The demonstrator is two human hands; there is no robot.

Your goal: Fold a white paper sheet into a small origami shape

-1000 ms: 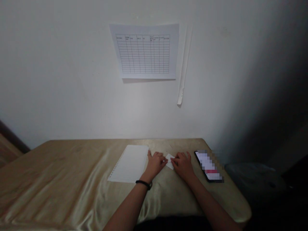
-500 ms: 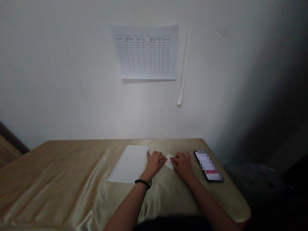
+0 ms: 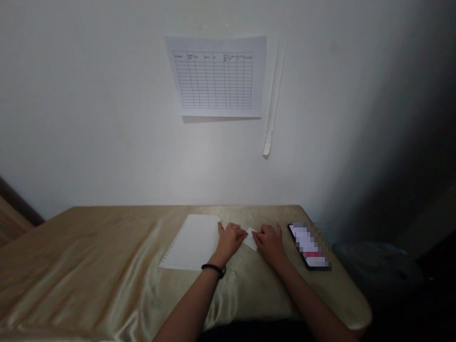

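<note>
White paper [image 3: 251, 242], small and roughly diamond-shaped, sits on the tabletop [image 3: 92, 256] between the two hands. The left hand [image 3: 230, 240] has its thumb and fingertips pinched together at the paper's left side; the right hand [image 3: 270, 241] pinches it from the right, its other fingers loosely curled or raised. Judging by the pointed outline and what seems to be a crease, some folding is done already. The piece is not yet set down free of the fingers, so the work looks unfinished; how many folds remain cannot be told, since the fingertips cover part of it and the layers are too small to make out. Just beside the left hand, a notebook sheet [image 3: 192, 242] with a row of punched holes lies flat, apparently unfolded. To the right of the right hand, a phone [image 3: 309, 247] lies on the tabletop.
</note>
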